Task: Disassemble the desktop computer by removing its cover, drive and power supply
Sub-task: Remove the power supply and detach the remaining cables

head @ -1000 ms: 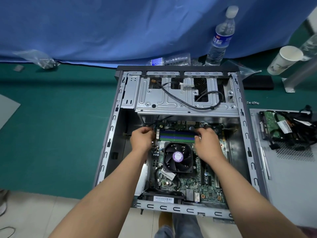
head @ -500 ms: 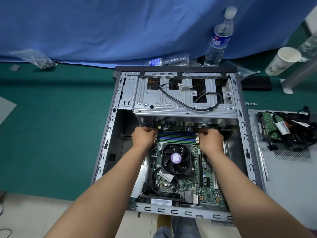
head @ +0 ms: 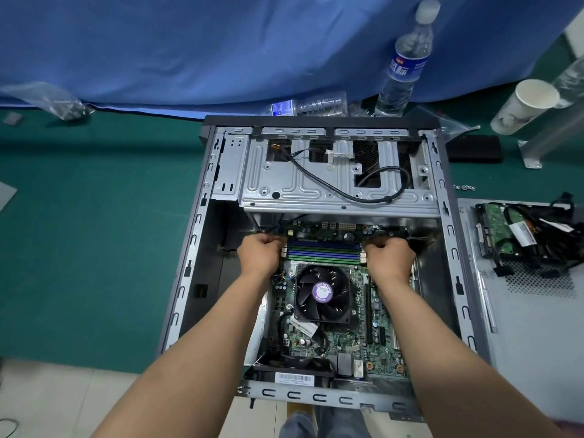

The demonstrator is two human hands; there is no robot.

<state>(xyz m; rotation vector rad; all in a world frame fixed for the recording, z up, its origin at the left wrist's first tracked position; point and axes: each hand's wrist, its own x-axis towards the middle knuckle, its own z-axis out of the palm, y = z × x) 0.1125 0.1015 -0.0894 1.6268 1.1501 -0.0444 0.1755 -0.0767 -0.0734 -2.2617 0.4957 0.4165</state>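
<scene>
The open computer case point(head: 202, 235) lies on its side on the green surface point(head: 94, 248), holding the motherboard point(head: 344, 339) with its black fan point(head: 322, 294) and a row of blue and green memory sticks point(head: 324, 251); a silver drive cage point(head: 331, 181) spans the far end, a black cable point(head: 319, 181) looping over it. The left hand point(head: 260, 256) has a closed grip at the left end of the sticks, the right hand point(head: 390, 259) likewise at the right end; what the curled fingers pinch is hidden. The removed cover point(head: 537, 327) lies to the right, carrying a drive point(head: 496, 229) and tangled cables point(head: 543, 241); an upright water bottle point(head: 404, 64), a crushed bottle point(head: 309, 105) and a tipped paper cup point(head: 521, 105) sit beyond.
</scene>
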